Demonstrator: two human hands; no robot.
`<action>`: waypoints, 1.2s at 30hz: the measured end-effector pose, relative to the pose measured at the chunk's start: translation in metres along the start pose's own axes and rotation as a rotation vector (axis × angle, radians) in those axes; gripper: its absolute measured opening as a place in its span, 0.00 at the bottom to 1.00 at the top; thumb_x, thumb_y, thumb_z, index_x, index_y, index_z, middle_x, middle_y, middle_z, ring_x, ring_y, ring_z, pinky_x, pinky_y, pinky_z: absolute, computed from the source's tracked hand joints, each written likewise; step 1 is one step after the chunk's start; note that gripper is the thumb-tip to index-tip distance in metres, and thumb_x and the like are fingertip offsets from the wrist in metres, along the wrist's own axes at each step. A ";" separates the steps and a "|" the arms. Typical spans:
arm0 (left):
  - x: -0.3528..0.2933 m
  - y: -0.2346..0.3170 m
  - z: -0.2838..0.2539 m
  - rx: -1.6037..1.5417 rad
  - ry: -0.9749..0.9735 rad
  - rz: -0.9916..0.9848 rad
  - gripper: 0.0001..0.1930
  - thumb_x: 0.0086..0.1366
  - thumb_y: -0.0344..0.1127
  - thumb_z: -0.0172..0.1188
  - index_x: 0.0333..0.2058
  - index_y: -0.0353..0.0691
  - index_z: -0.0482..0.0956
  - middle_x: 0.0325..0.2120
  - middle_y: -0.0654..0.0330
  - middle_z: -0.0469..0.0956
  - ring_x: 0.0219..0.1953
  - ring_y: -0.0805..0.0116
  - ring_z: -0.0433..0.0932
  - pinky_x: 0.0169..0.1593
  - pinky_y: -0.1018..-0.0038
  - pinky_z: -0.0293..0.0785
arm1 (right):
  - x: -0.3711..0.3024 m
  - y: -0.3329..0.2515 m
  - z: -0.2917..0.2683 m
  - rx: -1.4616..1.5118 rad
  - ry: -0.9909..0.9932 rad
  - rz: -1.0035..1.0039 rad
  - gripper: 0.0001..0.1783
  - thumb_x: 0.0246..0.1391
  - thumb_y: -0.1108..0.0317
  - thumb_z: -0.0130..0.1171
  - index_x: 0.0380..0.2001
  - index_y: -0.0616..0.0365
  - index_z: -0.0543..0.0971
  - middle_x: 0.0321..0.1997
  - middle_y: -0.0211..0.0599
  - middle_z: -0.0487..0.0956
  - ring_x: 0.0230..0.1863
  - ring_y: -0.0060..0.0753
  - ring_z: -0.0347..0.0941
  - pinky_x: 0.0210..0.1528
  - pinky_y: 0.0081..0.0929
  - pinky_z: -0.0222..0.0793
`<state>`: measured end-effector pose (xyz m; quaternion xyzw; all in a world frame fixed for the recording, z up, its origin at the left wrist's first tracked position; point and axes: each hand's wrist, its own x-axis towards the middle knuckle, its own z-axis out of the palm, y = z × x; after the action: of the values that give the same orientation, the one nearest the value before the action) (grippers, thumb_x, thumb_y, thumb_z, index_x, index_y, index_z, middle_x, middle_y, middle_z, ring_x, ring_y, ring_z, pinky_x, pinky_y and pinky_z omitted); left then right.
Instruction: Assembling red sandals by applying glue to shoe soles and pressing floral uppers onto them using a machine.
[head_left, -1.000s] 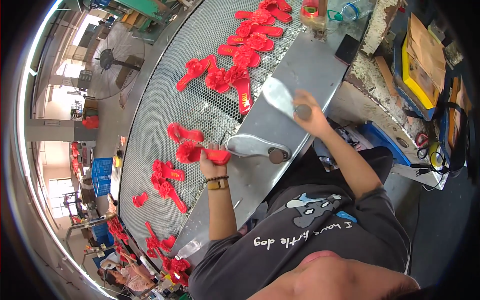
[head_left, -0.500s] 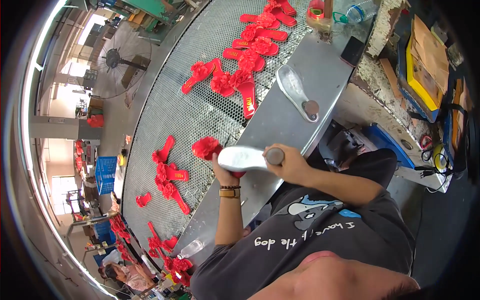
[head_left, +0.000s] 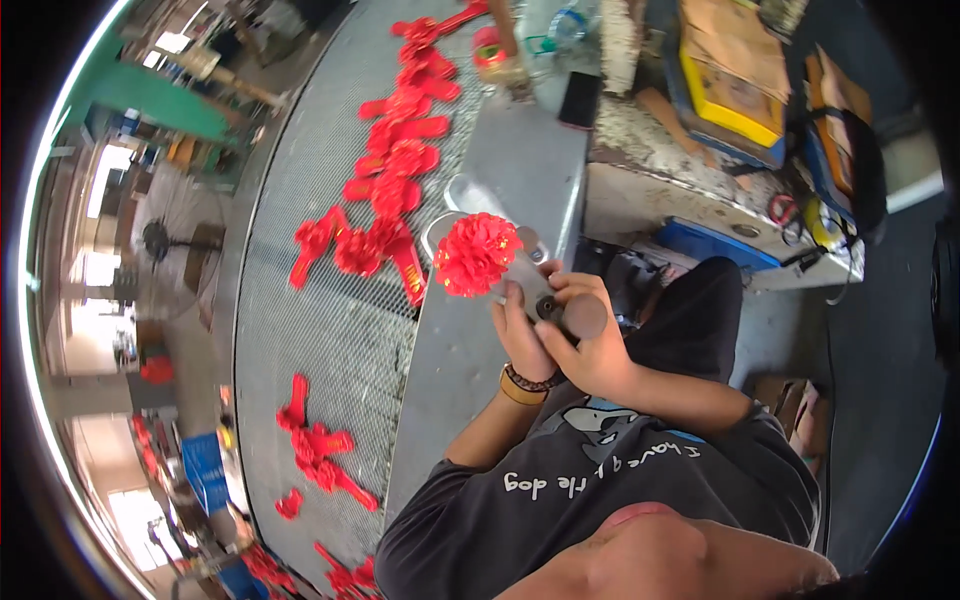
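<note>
Both hands hold a grey metal shoe last [head_left: 525, 280] over the bench, with a big red ruffled flower [head_left: 476, 254] on its upper side. My left hand [head_left: 522, 338] is closed around the middle of the last, just behind the flower. My right hand [head_left: 597, 355] is closed at its heel end, beside the round grey-brown knob [head_left: 585, 317], the thumb near a small dark hole. A second silver foot-shaped last [head_left: 467, 188] lies on the metal bench beyond, partly hidden by the flower.
The metal bench [head_left: 440, 390] runs along a honeycomb-mesh conveyor [head_left: 330, 335]. Red flowered slippers [head_left: 395, 190] lie along the mesh in rows. A dark phone [head_left: 579, 100], a plastic bottle [head_left: 568, 28] and a yellow-edged box [head_left: 735, 85] are at the far right.
The last has turned over: its pale sole faced up before, and now the red flower does. My hands have come closer together. The whole view has shifted and turned.
</note>
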<state>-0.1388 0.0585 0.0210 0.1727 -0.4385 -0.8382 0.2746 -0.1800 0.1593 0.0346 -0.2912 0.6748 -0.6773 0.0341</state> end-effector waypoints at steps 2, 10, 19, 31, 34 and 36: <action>0.007 -0.005 0.010 -0.108 -0.048 -0.078 0.22 0.76 0.40 0.48 0.64 0.38 0.61 0.57 0.46 0.73 0.55 0.62 0.75 0.57 0.65 0.74 | 0.006 -0.006 -0.028 -0.412 -0.169 -0.013 0.26 0.57 0.59 0.68 0.50 0.65 0.71 0.50 0.55 0.74 0.52 0.53 0.74 0.56 0.40 0.71; 0.026 -0.030 0.091 -0.003 -0.519 -0.161 0.28 0.67 0.22 0.56 0.64 0.34 0.59 0.60 0.52 0.70 0.59 0.65 0.71 0.62 0.68 0.68 | -0.004 0.025 -0.119 -0.208 -0.071 0.112 0.43 0.48 0.55 0.76 0.59 0.63 0.65 0.48 0.43 0.75 0.48 0.34 0.73 0.51 0.35 0.71; 0.074 0.020 0.053 0.998 -0.768 0.350 0.30 0.65 0.47 0.65 0.63 0.41 0.74 0.71 0.43 0.57 0.70 0.44 0.61 0.69 0.54 0.59 | 0.187 0.014 -0.220 -1.003 0.492 0.299 0.34 0.58 0.39 0.61 0.44 0.66 0.80 0.35 0.50 0.85 0.39 0.47 0.83 0.45 0.38 0.77; 0.105 0.030 -0.253 1.992 0.603 -0.362 0.37 0.62 0.62 0.62 0.49 0.27 0.79 0.46 0.32 0.77 0.49 0.35 0.77 0.55 0.47 0.72 | 0.295 0.067 -0.271 -1.455 0.432 0.494 0.45 0.52 0.27 0.56 0.47 0.65 0.81 0.48 0.61 0.83 0.52 0.58 0.81 0.56 0.46 0.76; 0.123 0.038 -0.256 1.966 0.535 -0.313 0.30 0.56 0.54 0.68 0.45 0.30 0.80 0.46 0.35 0.78 0.49 0.37 0.78 0.52 0.49 0.77 | 0.305 0.083 -0.273 -1.575 0.512 0.377 0.57 0.53 0.19 0.49 0.56 0.72 0.73 0.57 0.70 0.76 0.59 0.71 0.74 0.59 0.55 0.72; 0.128 0.039 -0.262 1.949 0.529 -0.188 0.22 0.55 0.43 0.65 0.43 0.30 0.79 0.43 0.37 0.81 0.47 0.37 0.80 0.53 0.52 0.77 | 0.300 0.081 -0.266 -1.690 0.646 0.115 0.52 0.55 0.25 0.54 0.56 0.71 0.74 0.53 0.67 0.77 0.57 0.70 0.73 0.59 0.54 0.71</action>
<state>-0.0885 -0.2060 -0.0984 0.5355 -0.8410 -0.0684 0.0354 -0.5735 0.2581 0.0843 0.0192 0.9372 -0.0022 -0.3484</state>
